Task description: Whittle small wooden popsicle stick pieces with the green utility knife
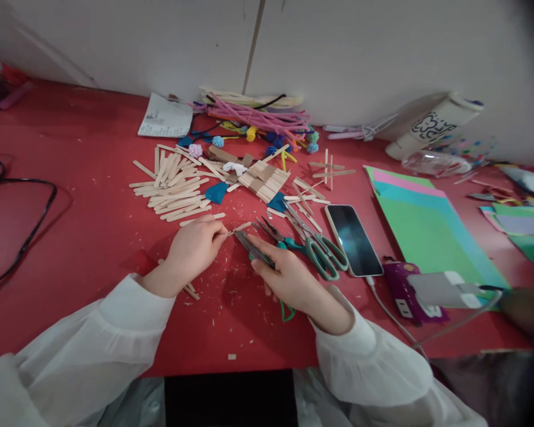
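Note:
My left hand [194, 248] pinches one end of a short wooden craft stick [241, 226] just above the red table [93, 196]. My right hand [289, 277] grips green-handled cutters [254, 250], whose metal jaws meet the stick near its middle. Wood chips lie scattered round both hands. A few sticks [190, 290] lie under my left wrist.
A pile of craft sticks [173, 187] and a glued stick panel [267, 179] lie further back, with pipe cleaners [260, 117] and pompoms. Green scissors [317, 246], pliers [273, 232], a phone [353, 239], coloured paper [427, 228], a charger [438, 289] sit right. A black cable [31, 228] runs left.

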A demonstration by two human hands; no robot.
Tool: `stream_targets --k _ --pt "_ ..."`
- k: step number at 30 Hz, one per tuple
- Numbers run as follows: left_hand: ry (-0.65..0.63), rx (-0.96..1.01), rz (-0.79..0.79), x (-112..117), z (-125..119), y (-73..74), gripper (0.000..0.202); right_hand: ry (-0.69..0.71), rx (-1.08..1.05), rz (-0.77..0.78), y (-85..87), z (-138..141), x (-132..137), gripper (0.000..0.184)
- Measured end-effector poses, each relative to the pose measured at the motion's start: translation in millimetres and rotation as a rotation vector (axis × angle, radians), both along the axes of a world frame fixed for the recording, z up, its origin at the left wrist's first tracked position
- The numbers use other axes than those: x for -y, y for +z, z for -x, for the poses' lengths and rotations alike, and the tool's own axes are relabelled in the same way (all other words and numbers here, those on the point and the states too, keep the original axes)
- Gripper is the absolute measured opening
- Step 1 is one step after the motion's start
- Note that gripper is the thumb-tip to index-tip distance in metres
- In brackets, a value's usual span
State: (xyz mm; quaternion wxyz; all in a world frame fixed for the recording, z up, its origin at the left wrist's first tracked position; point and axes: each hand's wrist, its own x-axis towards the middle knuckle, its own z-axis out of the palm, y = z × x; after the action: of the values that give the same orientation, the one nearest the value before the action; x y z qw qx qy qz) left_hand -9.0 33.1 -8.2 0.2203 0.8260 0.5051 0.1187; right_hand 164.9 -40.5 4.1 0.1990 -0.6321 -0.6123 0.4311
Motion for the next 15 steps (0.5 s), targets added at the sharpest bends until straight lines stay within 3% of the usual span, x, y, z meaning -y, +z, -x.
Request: stream_targets --k 4,15 --pt "0.002 -0.005 0.005 0.2 -0.8 2.1 0.016 -0.062 -0.14 0.161 -1.3 0.1 -0.7 0.055" --pt "0.019 -0.043 0.015 -0.7 -1.1 1.8 0.013 -0.037 -0.062 0.051 -3.0 1.9 1.0 0.053"
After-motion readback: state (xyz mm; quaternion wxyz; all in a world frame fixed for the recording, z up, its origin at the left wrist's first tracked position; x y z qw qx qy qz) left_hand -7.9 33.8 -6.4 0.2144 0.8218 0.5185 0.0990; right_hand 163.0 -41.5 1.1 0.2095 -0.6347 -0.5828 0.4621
